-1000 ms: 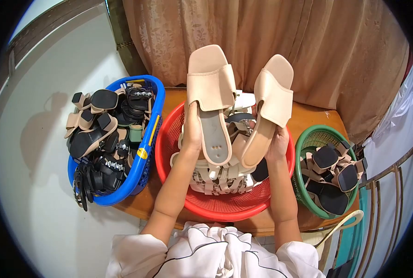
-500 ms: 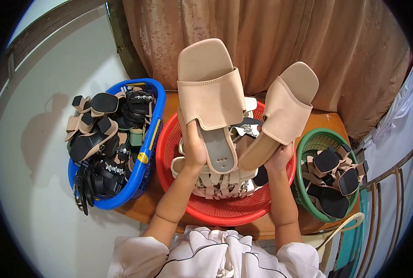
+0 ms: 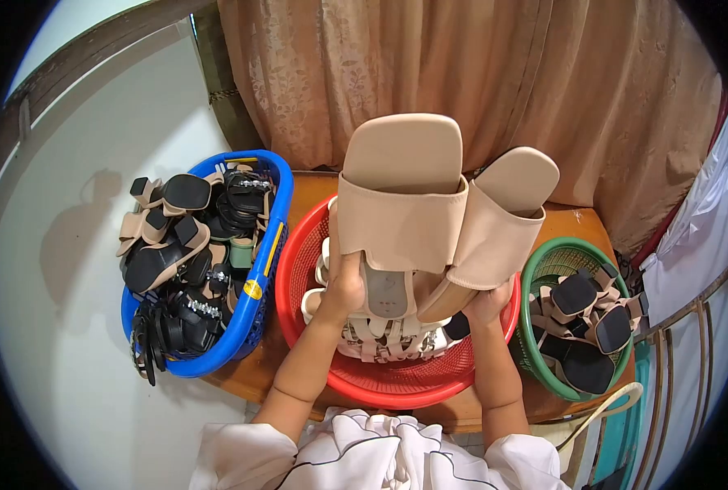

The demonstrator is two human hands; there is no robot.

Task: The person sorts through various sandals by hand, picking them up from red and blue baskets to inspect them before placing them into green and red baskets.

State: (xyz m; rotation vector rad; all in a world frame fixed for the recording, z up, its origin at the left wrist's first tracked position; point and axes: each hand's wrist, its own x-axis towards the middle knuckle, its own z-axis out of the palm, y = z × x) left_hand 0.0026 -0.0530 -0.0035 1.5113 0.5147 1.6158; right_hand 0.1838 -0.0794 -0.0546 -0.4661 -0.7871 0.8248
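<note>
left hand (image 3: 348, 286) grips one beige sandal (image 3: 401, 224). right hand (image 3: 491, 302) grips second sandal (image 3: 499, 237). both held above a red basket (image 3: 401, 398).

Bright indoor light; soft shadow (image 3: 82, 224) on white surface (image 3: 53, 359) at left; fisheye bending, black corners; sandals (image 3: 401, 224) fairly sharp.

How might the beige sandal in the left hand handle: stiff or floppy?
The sandal is probably stiffish lengthwise: gripped by the left hand near its heel end, its toe end doesn't sag. The broad strap likely holds its shape too, arching without collapsing.
</note>
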